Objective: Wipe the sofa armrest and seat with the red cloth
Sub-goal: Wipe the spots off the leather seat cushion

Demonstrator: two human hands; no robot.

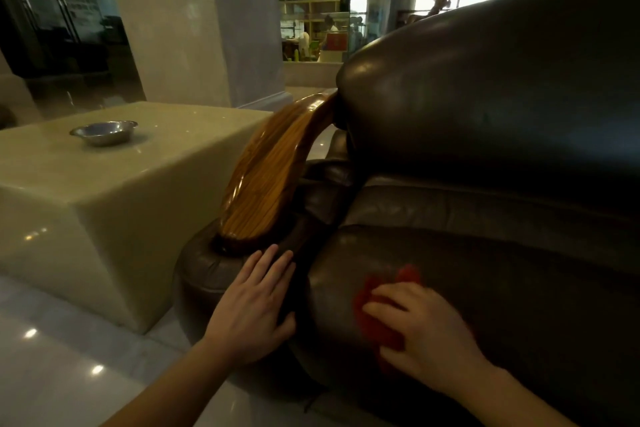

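A dark brown leather sofa fills the right half of the view. Its seat cushion [519, 288] lies low right, under a bulging backrest [502, 97]. The armrest [214, 267] has a leather front roll topped by a glossy wooden panel [273, 170]. My right hand [426, 333] presses the crumpled red cloth [377, 315] flat on the front left part of the seat, fingers over it. My left hand [256, 302] rests palm down, fingers spread, on the leather front of the armrest just below the wood.
A cream stone block table [104, 204] stands left of the armrest, carrying a small metal bowl [103, 132]. Glossy pale floor tiles [52, 374] run along the bottom left. A wide pillar [194, 21] and glass walls stand behind.
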